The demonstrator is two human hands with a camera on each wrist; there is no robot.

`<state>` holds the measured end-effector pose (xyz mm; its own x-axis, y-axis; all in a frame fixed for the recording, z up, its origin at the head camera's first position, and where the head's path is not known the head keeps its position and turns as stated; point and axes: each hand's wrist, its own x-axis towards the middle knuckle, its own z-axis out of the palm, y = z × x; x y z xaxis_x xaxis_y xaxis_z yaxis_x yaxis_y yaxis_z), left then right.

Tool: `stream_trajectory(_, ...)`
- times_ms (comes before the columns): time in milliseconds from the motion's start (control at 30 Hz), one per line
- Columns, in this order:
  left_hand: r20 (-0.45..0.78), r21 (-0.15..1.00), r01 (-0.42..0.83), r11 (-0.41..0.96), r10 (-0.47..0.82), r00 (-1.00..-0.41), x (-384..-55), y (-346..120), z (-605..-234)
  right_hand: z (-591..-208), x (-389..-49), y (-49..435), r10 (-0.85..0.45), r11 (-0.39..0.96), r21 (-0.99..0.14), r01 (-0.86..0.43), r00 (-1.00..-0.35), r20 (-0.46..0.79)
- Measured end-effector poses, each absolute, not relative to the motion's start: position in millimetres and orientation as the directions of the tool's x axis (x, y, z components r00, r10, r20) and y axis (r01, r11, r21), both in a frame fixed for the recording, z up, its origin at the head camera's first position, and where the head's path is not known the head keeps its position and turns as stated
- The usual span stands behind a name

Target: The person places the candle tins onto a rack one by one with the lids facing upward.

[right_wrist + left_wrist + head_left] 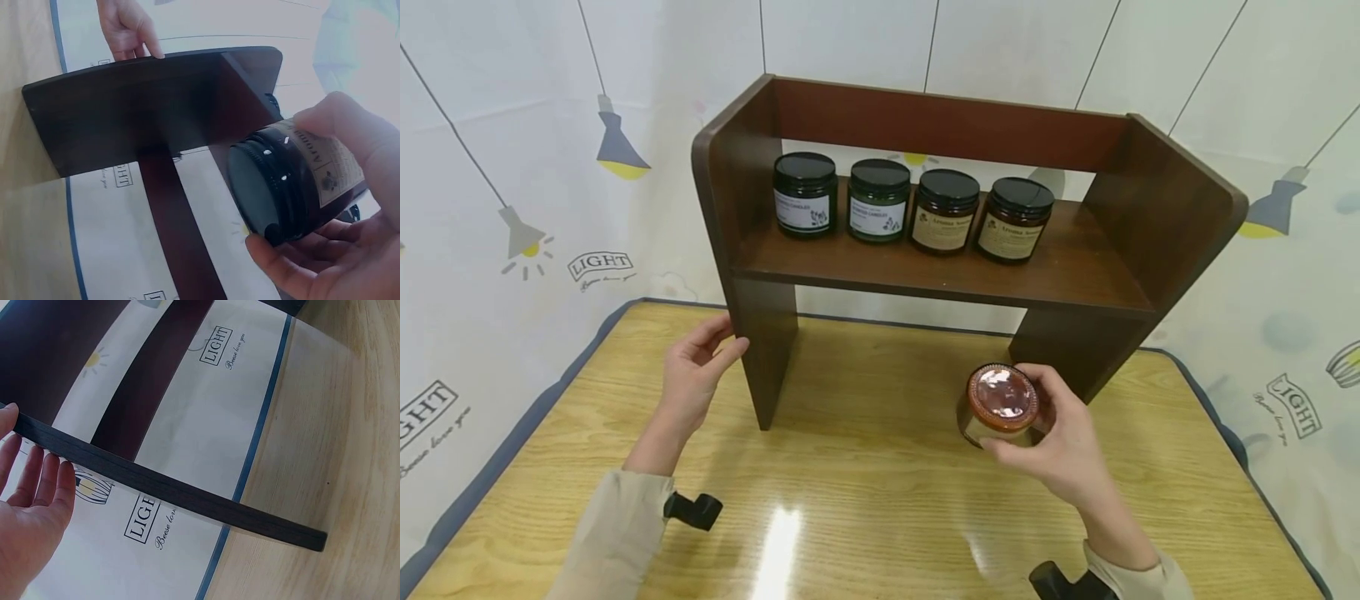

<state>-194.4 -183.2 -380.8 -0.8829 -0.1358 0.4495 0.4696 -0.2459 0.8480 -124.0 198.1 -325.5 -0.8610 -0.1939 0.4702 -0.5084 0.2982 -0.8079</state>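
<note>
In my right hand [1060, 442] is an amber candle jar [1002, 398], gripped between thumb and fingers and turned upside down. Its glossy base faces up in the head view. The right wrist view shows its black lid [253, 190] and tan "Aroma" label [328, 162]. The jar hangs in front of the lower opening of a dark brown wooden shelf [940, 287]. My left hand [696, 367] holds the front edge of the shelf's left side panel [169, 487], thumb at the edge and fingers against the outer face.
On the upper board stand two dark green candle jars with white labels [878, 200] and two amber jars with tan labels [943, 212]. The shelf stands on a wood-grain table [865, 517]. A printed curtain [572, 150] hangs behind and along both sides.
</note>
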Motion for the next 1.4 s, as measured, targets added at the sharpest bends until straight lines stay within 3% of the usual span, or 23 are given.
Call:
stream_trajectory(200, 0.447, 0.85, 0.467, -0.243, -0.136, -0.884, -194, -184, -381, -315, -120, 202, -0.125, 0.245, -0.808, -0.535, -0.844, 0.521)
stream_trajectory(467, 0.438, 0.857, 0.458, -0.235, -0.135, -0.889, -194, -183, -380, -298, -120, 214, -0.055, -0.039, -0.757, -0.652, -0.755, 0.653)
stream_trajectory(567, 0.444, 0.856, 0.464, -0.228, -0.135, -0.886, -194, -183, -379, -289, -120, 219, -0.001, -0.068, -0.74, -0.669, -0.742, 0.671)
stream_trajectory(800, 0.436, 0.86, 0.457, -0.227, -0.136, -0.889, -193, -183, -379, -263, -118, 230, 0.103, 0.014, -0.791, -0.612, -0.786, 0.61)
stream_trajectory(1133, 0.439, 0.854, 0.461, -0.242, -0.143, -0.887, -193, -182, -379, -234, -133, 240, 0.099, 0.074, -0.74, -0.669, -0.733, 0.673)
stream_trajectory(1400, 0.452, 0.845, 0.473, -0.25, -0.14, -0.881, -192, -181, -378, -212, -146, 239, 0.155, 0.499, -0.675, -0.543, -0.71, 0.687)
